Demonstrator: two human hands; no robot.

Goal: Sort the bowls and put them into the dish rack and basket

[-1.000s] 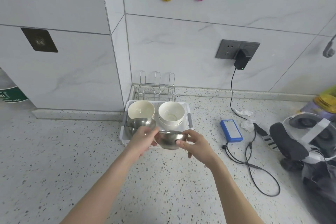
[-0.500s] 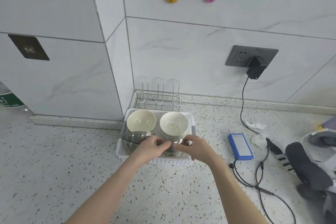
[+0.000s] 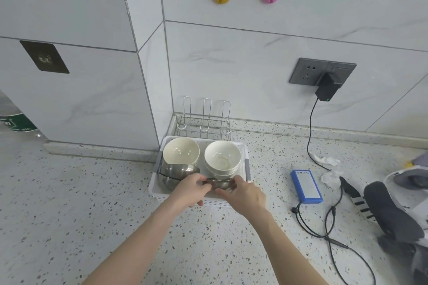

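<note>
head view, frame centre: left hand (image 3: pixel 190 190) and right hand (image 3: pixel 243 194) both pinch a steel bowl (image 3: pixel 218 184), seemingly inside the white basket (image 3: pixel 247 164), just below the white bowls (image 3: pixel 222 157)

Basket (image 3: pixel 247 164) sits on the counter (image 3: pixel 92 203) in the wall corner, at 12 o'clock from the wearer. Wire dish rack (image 3: pixel 203 120) directly behind it, against the back wall. In the basket: two ceramic bowl stacks (image 3: pixel 222 157) side by side at the rear; steel bowls (image 3: pixel 176 174) in front of the left stack, at 11 o'clock. Small steel bowl (image 3: pixel 220 184) in front of the right stack, left hand (image 3: pixel 190 192) and right hand (image 3: pixel 243 194) on either side of it, over the basket's near edge. Battery pack (image 3: pixel 305 186) on the counter at 2 o'clock, right of the basket, apart from it. Cable (image 3: pixel 333 222) lies just right of and nearer than the pack. Wall socket (image 3: pixel 308 71) with charger (image 3: pixel 326 90) above, at 1 o'clock. Headset gear (image 3: pixel 393 213) at 3 o'clock, far right.
</note>
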